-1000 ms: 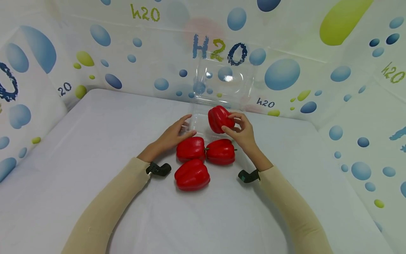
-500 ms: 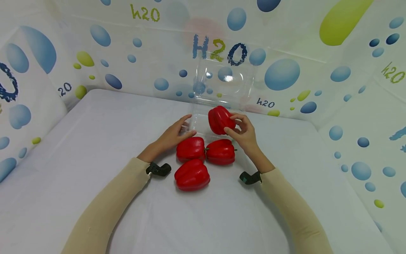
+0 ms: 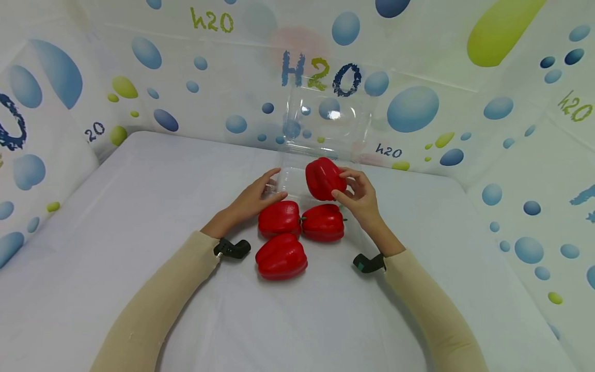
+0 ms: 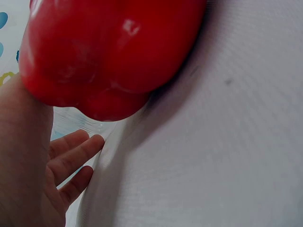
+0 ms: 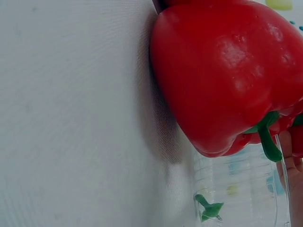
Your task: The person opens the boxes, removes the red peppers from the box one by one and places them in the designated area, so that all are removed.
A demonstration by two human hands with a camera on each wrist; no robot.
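Note:
My right hand holds a red bell pepper by its right side, over the clear plastic box. At the box's left side is my left hand, fingers spread and loosely bent along the wall, thumb near the front corner. Just in front of the box lie three more red bell peppers: a left one, a right one and a nearer one. The left wrist view shows a pepper close up, with the left fingers beyond it. A green stem shows in the right wrist view.
The box's clear lid stands raised at the back, against a printed backdrop. A white cloth covers the table. In the right wrist view, a small green stem piece shows at the box.
My right hand has drawn slightly toward me and to the right, and the pepper in it has tilted and come a little nearer. The left hand and the other peppers stay in place.

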